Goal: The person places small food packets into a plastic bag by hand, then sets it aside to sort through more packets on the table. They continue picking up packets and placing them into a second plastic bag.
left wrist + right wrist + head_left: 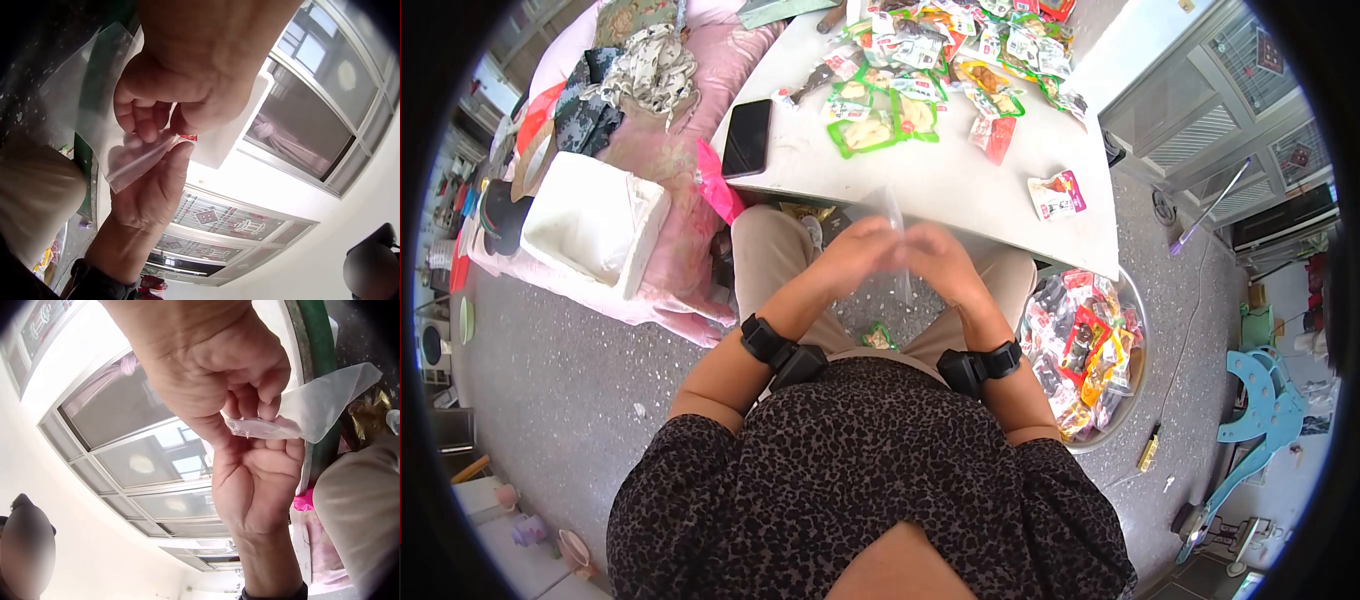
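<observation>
A clear plastic bag (328, 400) hangs between my hands, just past the table's near edge and above my lap. My left hand (855, 258) pinches its edge with curled fingers. From the other side, my right hand (940, 262) grips the same edge between thumb and fingers, the two sets of fingertips close together. Both wrist views show the loose part of the bag hanging beyond the fingers. By the fingertips in the left wrist view is a small red patch (189, 137).
Several snack packets (865, 135) lie heaped on the white table (820, 165), with a single packet (1057, 195) at its right. A phone (747, 138) lies at the left edge. A metal basin (1140, 375) of packets stands right of my leg; a white foam box (585, 215) sits left.
</observation>
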`<state>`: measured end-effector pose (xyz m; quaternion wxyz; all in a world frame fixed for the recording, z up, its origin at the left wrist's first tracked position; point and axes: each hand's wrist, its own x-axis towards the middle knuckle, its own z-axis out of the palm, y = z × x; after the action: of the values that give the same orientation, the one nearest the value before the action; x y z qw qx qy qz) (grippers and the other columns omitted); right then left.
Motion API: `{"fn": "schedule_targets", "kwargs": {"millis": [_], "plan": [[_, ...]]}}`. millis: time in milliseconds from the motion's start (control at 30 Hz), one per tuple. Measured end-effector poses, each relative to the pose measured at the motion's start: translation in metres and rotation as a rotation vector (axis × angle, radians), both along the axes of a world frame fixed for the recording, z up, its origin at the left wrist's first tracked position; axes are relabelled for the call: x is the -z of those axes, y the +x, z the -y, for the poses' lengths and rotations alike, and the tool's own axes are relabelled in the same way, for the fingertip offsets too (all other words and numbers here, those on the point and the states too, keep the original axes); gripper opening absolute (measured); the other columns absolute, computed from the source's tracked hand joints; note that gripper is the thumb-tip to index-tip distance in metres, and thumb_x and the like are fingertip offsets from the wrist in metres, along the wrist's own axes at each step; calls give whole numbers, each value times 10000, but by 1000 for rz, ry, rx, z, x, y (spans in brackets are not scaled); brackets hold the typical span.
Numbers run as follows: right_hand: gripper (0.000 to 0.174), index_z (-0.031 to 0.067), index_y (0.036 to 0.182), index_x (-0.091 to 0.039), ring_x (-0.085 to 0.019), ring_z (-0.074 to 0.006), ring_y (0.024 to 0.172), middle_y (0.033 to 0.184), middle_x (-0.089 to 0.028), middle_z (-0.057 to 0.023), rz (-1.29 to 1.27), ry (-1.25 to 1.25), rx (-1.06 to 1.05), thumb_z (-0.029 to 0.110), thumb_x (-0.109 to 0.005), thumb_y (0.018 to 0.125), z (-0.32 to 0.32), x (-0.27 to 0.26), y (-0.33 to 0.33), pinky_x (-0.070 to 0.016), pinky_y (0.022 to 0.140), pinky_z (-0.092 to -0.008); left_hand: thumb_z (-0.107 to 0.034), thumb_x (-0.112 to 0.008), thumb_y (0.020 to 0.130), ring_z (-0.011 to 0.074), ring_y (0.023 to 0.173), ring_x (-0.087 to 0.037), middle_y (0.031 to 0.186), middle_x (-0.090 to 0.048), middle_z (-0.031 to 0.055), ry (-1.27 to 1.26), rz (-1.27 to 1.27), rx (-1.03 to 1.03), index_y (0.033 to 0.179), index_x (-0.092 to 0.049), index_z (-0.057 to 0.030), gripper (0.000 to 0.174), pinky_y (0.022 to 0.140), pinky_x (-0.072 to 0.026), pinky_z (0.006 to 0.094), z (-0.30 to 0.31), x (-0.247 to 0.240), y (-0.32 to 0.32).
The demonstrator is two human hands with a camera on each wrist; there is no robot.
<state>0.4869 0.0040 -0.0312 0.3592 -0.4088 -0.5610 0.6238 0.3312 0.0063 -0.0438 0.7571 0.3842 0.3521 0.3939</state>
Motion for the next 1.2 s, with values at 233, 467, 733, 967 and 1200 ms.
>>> {"fn": "schedule_targets", "kwargs": {"millis": [233, 467, 733, 967, 1200], "plan": [[143, 4, 852, -500, -522, -113, 752, 802, -543, -48, 55, 25, -18, 26, -553, 721, 2, -8, 1, -432, 669, -246, -147, -439, 826, 84, 690, -486, 759, -502, 8, 29, -45, 34, 835, -489, -57, 104, 626, -410, 221, 1, 0, 0], [178, -2, 881, -498, -528, -114, 758, 800, -545, -53, -18, 10, -70, -26, -510, 705, 3, -2, -2, -427, 688, -240, -229, -475, 774, 75, 639, -466, 678, -509, 16, 178, -198, 29, 791, -528, -25, 211, 551, -368, 201, 1, 6, 1], [193, -15, 924, -499, -532, -122, 783, 826, -554, -60, 45, -54, -21, -5, -474, 733, 4, -1, -2, -424, 700, -240, -169, -460, 788, 64, 625, -444, 687, -486, 2, 175, -224, -22, 801, -507, -33, 144, 555, -360, 190, 6, -4, 3], [171, -2, 908, -518, -511, -90, 709, 786, -554, -33, -69, 17, -61, 40, -491, 744, 3, -3, -7, -411, 632, -211, -124, -463, 793, 65, 618, -427, 715, -477, -1, 105, -62, -5, 817, -500, -43, 92, 595, -382, 205, 3, 1, 2], [121, 13, 855, -523, -503, -77, 644, 747, -554, -26, -249, -237, 52, 60, -474, 755, 3, 8, 0, -387, 537, -188, -95, -469, 772, 79, 618, -437, 706, -475, 5, 19, 10, -52, 759, -485, -53, 46, 612, -402, 231, 4, -1, 1]]}}
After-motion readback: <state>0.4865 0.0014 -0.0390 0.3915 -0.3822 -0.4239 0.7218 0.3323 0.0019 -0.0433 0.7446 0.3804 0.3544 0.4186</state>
